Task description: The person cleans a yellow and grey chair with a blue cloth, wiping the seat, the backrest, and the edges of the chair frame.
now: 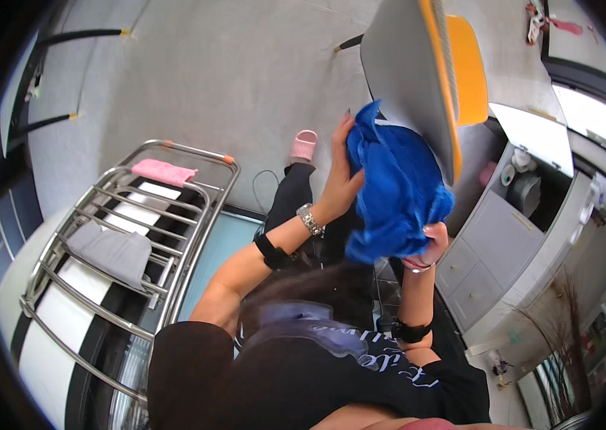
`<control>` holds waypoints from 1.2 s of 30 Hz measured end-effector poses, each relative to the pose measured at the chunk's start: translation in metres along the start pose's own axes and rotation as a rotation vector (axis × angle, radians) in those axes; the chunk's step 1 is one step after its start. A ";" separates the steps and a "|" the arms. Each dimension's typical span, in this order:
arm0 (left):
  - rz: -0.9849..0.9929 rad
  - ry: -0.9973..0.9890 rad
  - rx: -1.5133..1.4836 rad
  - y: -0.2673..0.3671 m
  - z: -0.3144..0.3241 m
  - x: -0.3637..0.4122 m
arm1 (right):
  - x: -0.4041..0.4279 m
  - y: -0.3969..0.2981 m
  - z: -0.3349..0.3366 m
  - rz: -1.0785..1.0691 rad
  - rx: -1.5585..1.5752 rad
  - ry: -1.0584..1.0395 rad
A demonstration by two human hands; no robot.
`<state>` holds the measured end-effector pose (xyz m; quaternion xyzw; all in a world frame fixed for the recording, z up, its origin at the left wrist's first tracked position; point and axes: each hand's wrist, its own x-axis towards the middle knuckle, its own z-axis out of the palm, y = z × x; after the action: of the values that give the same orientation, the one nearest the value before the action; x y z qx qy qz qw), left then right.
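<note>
A crumpled blue cloth [397, 183] hangs between my two hands, in front of my body. My left hand [343, 172], with a metal watch at the wrist, grips the cloth's left side, thumb over it. At the lower right, my right hand [432, 244] pinches a bunched part of the same cloth. Past the cloth, close to its upper right, is the grey shell of an orange-edged chair [408, 70]. On a metal drying rack [150, 336] at the left lie a folded pink cloth [163, 172] and a grey cloth [112, 251].
A grey cabinet [488, 247] with a raised white door [534, 137] stands at the right, holding a pan and other items. An orange seat [468, 70] is behind the chair shell. A pink slipper [304, 145] is on my foot; a thin cable [262, 180] lies on the floor beside it.
</note>
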<state>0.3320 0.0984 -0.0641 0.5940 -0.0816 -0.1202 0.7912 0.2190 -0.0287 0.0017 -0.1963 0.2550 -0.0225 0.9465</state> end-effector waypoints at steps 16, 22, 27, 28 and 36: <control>-0.868 0.256 -0.542 -0.111 -0.102 0.038 | 0.101 -0.031 0.148 -1.033 -2.588 -0.006; -0.730 0.297 -0.485 -0.250 -0.048 0.093 | 0.121 -0.044 0.111 -0.808 -2.153 0.151; -0.620 0.188 -0.245 -0.287 0.009 0.126 | 0.117 -0.034 0.113 -0.728 -2.147 0.271; -0.625 0.185 -0.246 -0.290 0.012 0.128 | 0.118 -0.034 0.109 -0.723 -2.150 0.254; -0.124 -0.137 -0.044 -0.128 0.006 0.139 | 0.125 -0.045 0.110 -0.853 -2.088 0.113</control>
<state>0.4510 0.0189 -0.1871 0.5709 -0.0961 -0.2113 0.7876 0.3843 -0.0483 0.0473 -0.9612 0.1035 -0.1286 0.2212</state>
